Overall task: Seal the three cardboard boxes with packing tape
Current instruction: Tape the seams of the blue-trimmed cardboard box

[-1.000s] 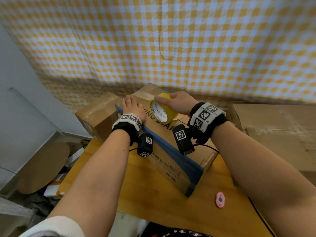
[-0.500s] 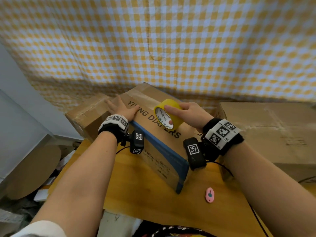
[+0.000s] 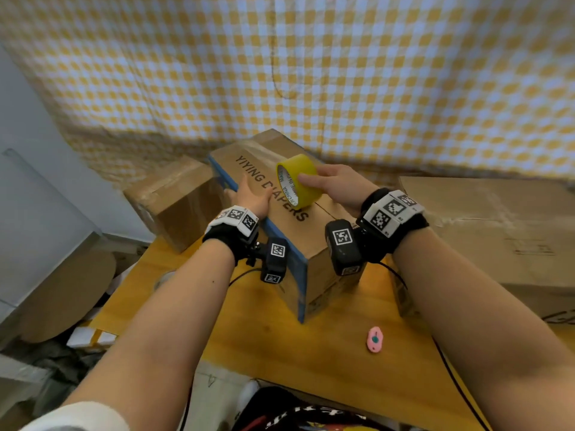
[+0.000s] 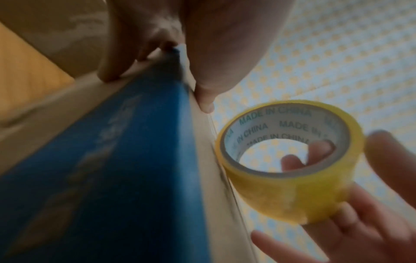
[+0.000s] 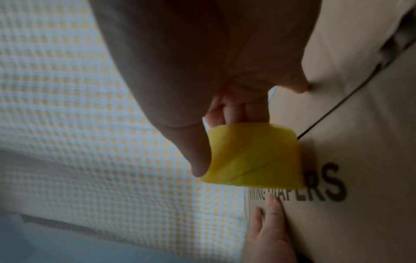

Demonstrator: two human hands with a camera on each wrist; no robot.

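Note:
The diaper box [image 3: 314, 241], brown with a blue edge and black lettering, lies in the middle of the wooden table. My left hand [image 3: 245, 194] rests flat on its top left edge, thumb on top and fingers down the blue side [image 4: 108, 74]. My right hand [image 3: 326, 185] grips the yellow tape roll [image 3: 297, 180] upright on the box top, thumb on the outside and fingers through the core [image 4: 290, 195]. In the right wrist view the roll [image 5: 252, 160] covers part of the lettering. A smaller box [image 3: 174, 200] sits at the left and a large box [image 3: 497, 219] at the right.
A small pink object [image 3: 375, 339] lies on the table [image 3: 326, 362] near the front, right of the middle box. A yellow checked cloth [image 3: 342, 73] hangs behind. Cardboard scraps and clutter lie below the table's left edge [image 3: 62, 293].
The diaper box has swung round so its lettering shows. My left hand slid from the top to the left edge. My right hand still holds the roll on the top.

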